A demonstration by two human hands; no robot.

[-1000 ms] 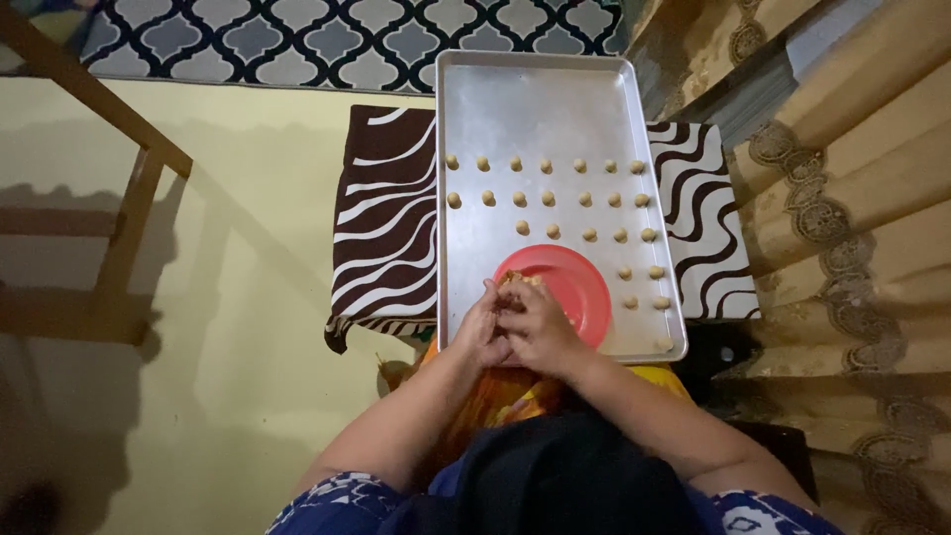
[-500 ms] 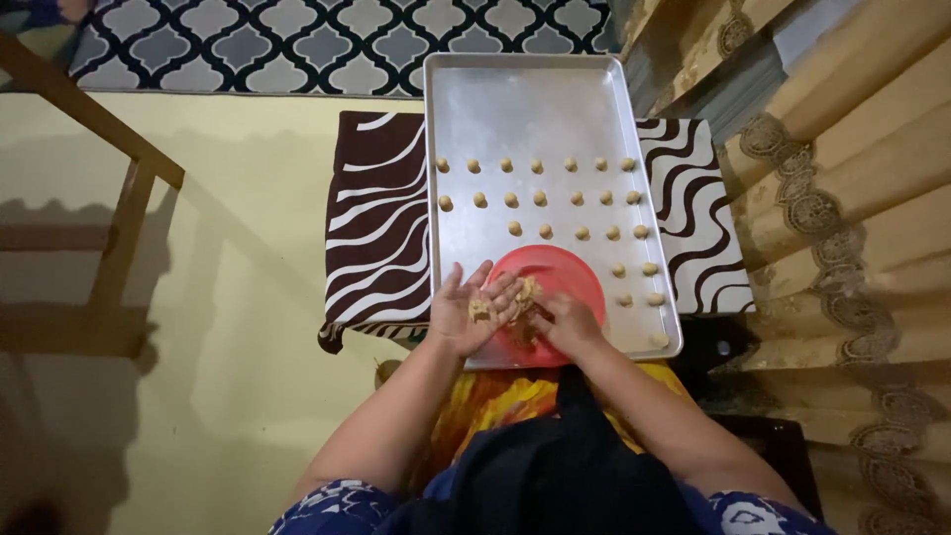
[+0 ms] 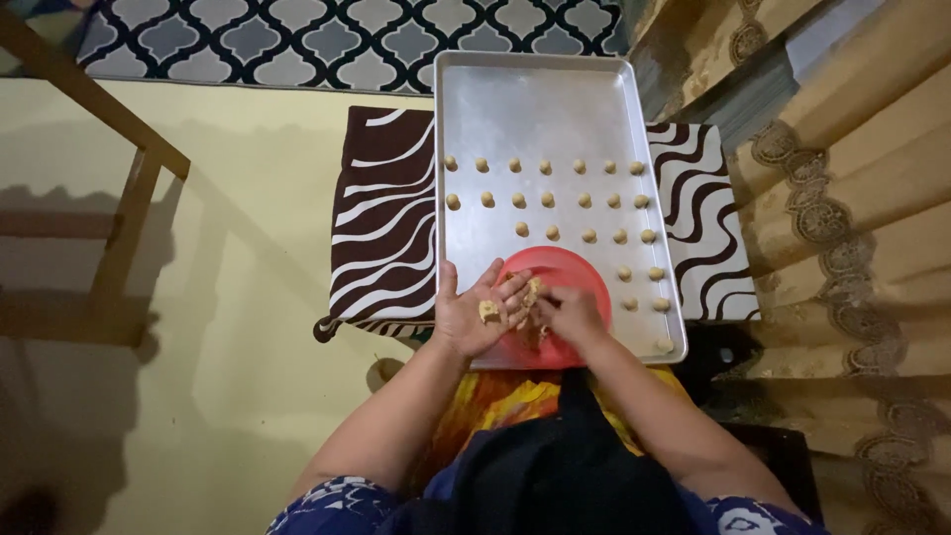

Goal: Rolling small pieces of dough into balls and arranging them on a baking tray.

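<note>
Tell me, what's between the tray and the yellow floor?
In the head view, a brown-and-white striped cloth lies under the tray, over the yellow floor.

1 head-worn camera looks almost straight down from above the person's lap, facing forward and away from the body. It sits fairly near: forearms enter from the bottom edge, the left hand (image 3: pixel 474 315) and right hand (image 3: pixel 567 315) meet just below centre, and the metal baking tray (image 3: pixel 535 109) stretches toward the top. No 2nd view overlaps it.
</note>
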